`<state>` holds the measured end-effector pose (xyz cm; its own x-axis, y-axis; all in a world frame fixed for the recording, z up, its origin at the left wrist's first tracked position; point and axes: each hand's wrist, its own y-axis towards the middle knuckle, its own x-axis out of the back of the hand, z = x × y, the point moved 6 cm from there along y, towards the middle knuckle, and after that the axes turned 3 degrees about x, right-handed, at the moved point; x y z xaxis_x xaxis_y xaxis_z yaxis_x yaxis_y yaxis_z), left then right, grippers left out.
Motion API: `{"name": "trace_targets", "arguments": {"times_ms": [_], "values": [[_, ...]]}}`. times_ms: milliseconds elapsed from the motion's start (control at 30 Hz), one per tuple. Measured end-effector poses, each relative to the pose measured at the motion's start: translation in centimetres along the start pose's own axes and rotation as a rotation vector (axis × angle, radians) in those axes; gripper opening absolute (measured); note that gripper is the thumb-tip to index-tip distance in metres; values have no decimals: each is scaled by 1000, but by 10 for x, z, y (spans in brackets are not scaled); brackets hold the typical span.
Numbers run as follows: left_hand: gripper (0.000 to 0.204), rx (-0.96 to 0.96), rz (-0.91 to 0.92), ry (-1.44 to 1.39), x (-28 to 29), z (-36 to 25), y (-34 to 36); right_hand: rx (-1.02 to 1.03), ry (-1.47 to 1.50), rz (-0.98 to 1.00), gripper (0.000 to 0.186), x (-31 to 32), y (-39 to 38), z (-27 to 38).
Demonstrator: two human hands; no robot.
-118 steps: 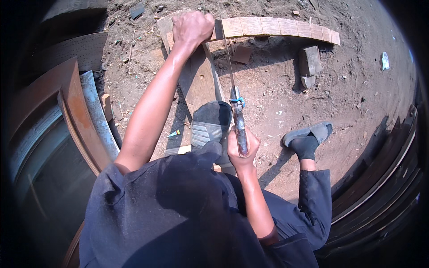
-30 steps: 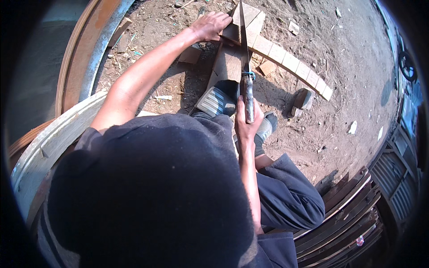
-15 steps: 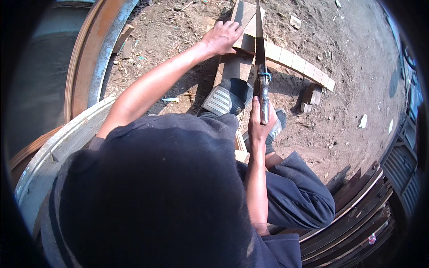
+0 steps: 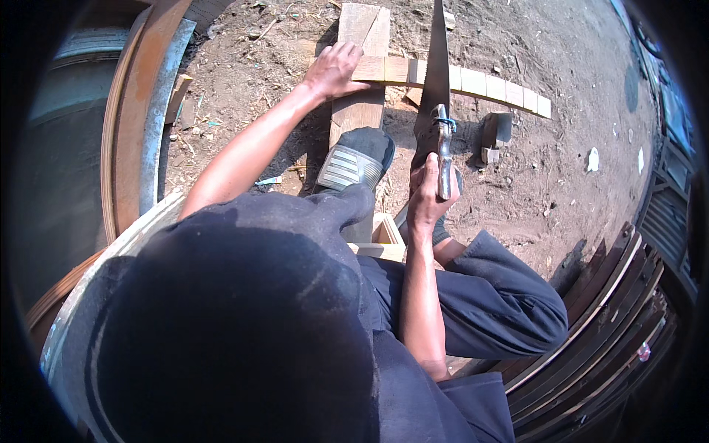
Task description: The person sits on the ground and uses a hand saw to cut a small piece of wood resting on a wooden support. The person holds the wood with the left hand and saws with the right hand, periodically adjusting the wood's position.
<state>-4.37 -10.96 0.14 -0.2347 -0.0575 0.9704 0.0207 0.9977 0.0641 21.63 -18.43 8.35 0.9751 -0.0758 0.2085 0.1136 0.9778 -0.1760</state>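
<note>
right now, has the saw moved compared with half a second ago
Yes, to the right: judged against the wooden plank, the saw was close to its right edge before, and now a clear gap separates them.

I count two bare hands [image 4: 334, 71] [image 4: 426, 199], one handsaw [image 4: 437, 77] with a dark metal blade, one curved, pale wooden strip [image 4: 473, 83], and one flat, brown wooden plank [image 4: 357, 112].

Beyond the plank's [image 4: 357, 116] right edge, the saw [image 4: 439, 70] crosses the curved strip [image 4: 504, 89], blocking passage along it. The left hand [image 4: 334, 72] obstructs the plank's left edge, a foot [image 4: 357, 159] its near part. Right of the blocks [image 4: 496, 130], bare ground [image 4: 548, 170] leaves room.
</note>
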Motion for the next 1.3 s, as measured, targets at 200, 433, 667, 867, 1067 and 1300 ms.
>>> {"name": "trace_targets", "arguments": {"times_ms": [200,433,667,867,1067,1300], "values": [[72,96,68,-71,0,-4,3,49,365,-452,32,63,10,27],[68,99,44,-89,6,-6,1,-240,454,-600,19,72,-17,-27],[66,39,13,-114,-2,1,3,-152,251,-466,15,25,-13,-42],[67,21,16,-114,1,-1,4,-71,290,-461,15,35,23,-54],[67,-6,-18,-111,-3,0,5,-37,307,-501,19,45,34,-39],[66,-17,-42,-96,-7,1,3,-197,339,-501,22,67,-43,7]]}}
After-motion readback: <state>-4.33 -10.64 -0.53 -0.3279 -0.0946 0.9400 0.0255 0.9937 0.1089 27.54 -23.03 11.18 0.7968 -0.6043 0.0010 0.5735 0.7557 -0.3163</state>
